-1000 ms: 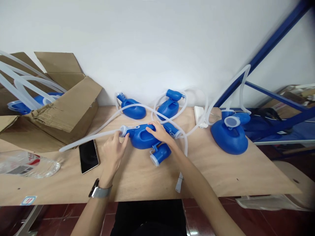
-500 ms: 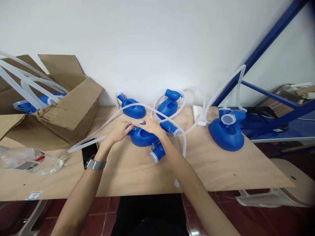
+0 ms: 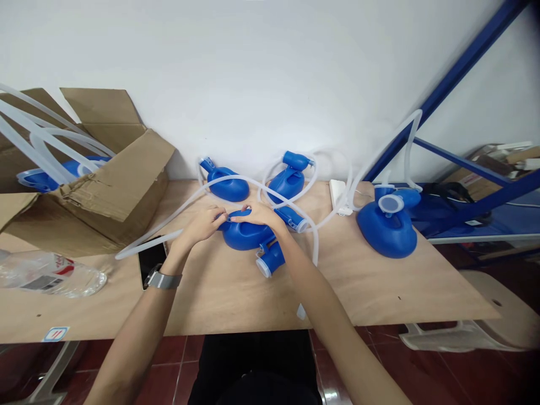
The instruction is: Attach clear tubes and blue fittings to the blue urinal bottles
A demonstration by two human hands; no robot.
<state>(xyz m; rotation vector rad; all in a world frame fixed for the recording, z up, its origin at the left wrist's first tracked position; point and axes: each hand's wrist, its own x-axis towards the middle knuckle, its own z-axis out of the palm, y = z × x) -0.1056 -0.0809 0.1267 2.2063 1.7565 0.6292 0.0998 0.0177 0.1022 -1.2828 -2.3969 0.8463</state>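
In front of me a blue plastic urinal bottle (image 3: 244, 239) lies on its side on the table, its capped neck (image 3: 271, 260) toward me on the right. My left hand (image 3: 205, 223) is closed, fingertips pinching the bottle's left end, where a clear plastic tube (image 3: 160, 241) runs beneath the hand. My right hand (image 3: 258, 214) grips the bottle from above, its thumb stretched left to the same end near the left fingertips. What lies exactly between the fingertips is too small to make out. Another blue bottle's spout (image 3: 291, 218) lies just beyond my right wrist.
Two more blue bottles (image 3: 228, 184) (image 3: 287, 185) lie by the wall, tubing looped around them. Another bottle (image 3: 387, 230) stands at right beside a white power strip (image 3: 337, 194). On the left are an open carton (image 3: 126, 185), a water bottle (image 3: 63, 275) and a phone (image 3: 149, 259).
My right hand has flattened slightly, its thumb now reaching along the bottle top toward my left fingertips. The left hand stays at the bottle's left end. The view has shifted slightly.
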